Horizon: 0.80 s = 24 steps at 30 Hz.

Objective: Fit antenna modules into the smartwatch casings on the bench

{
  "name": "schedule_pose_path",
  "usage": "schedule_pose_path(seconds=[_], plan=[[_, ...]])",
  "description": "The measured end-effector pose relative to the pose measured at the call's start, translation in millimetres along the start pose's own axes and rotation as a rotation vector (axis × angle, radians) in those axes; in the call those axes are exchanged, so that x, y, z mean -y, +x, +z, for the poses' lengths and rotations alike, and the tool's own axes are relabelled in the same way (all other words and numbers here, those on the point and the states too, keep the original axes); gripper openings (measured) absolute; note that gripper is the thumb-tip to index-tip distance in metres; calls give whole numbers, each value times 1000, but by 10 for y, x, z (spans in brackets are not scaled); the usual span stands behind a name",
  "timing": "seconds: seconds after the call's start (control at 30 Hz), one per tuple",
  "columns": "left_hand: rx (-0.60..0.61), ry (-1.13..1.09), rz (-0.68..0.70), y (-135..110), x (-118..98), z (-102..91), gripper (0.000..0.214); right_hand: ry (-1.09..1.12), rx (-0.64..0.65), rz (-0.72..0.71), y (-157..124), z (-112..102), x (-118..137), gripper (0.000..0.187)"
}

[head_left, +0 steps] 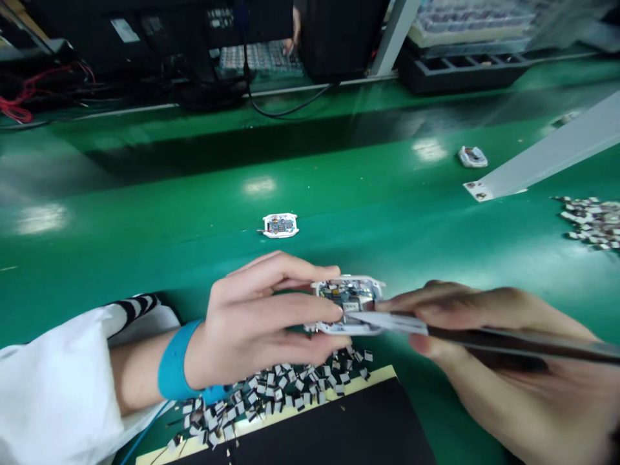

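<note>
My left hand [261, 316] grips a white watch-shaped housing [372, 284] by its left end, with a fingertip pressing on the circuit board inside. In my right hand [489, 336] are tweezers [397, 321], held pen-like, their tips over a small pale square part [351, 307] on that board. Whether the tips pinch that part I cannot tell. Below my left hand lies a heap of small black-and-white pieces [271, 387], partly hidden by the hand. Farther off on the green mat sits another white housing [281, 225] with its board facing up.
A grey metal post [547, 145] slants in from the right, near a third housing [473, 156]. More small pieces [593, 223] are piled at the right edge. A black pad [310, 429] with a yellow border lies in front. Monitors, a cable [285, 113] and a black tray [460, 72] stand behind.
</note>
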<state>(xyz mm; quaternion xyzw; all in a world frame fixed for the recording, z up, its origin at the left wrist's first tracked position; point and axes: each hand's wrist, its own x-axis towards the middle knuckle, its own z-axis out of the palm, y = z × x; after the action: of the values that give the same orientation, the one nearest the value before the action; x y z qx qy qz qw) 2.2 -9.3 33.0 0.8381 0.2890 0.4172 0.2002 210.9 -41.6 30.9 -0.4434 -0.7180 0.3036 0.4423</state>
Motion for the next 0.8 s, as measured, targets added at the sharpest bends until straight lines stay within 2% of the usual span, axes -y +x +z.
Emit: schedule_pose_path(seconds=[0.07, 0.13, 0.2, 0.27, 0.37, 0.5, 0.6, 0.67, 0.73, 0.8], plan=[[-59, 84, -31, 49, 175, -66, 12, -104, -88, 34, 90, -91, 19, 6], [-160, 211, -123, 66, 458, -189, 9, -274, -33, 109, 182, -250, -19, 9], [-177, 257, -266, 34, 795, -352, 16, -459, 174, 236, 254, -436, -127, 21], [-85, 352, -426, -35, 1103, -522, 27, -667, 382, 384, 291, -603, -295, 28], [7, 420, -492, -146, 1380, -744, 35, -955, 551, 516, 281, -774, -557, 21], [128, 536, -534, -242, 1452, -1007, 36, -1115, 707, 541, 204, -877, -679, 13], [200, 614, -547, -275, 1453, -1219, 40, -1158, 760, 533, 167, -894, -587, 11], [195, 684, -559, -263, 1423, -1311, 49, -1164, 754, 535, 164, -891, -512, 9], [180, 730, -554, -213, 1329, -1294, 59, -1161, 737, 522, 190, -890, -468, 6], [217, 704, -505, -136, 1172, -1133, 62, -1156, 714, 484, 277, -897, -483, 8]])
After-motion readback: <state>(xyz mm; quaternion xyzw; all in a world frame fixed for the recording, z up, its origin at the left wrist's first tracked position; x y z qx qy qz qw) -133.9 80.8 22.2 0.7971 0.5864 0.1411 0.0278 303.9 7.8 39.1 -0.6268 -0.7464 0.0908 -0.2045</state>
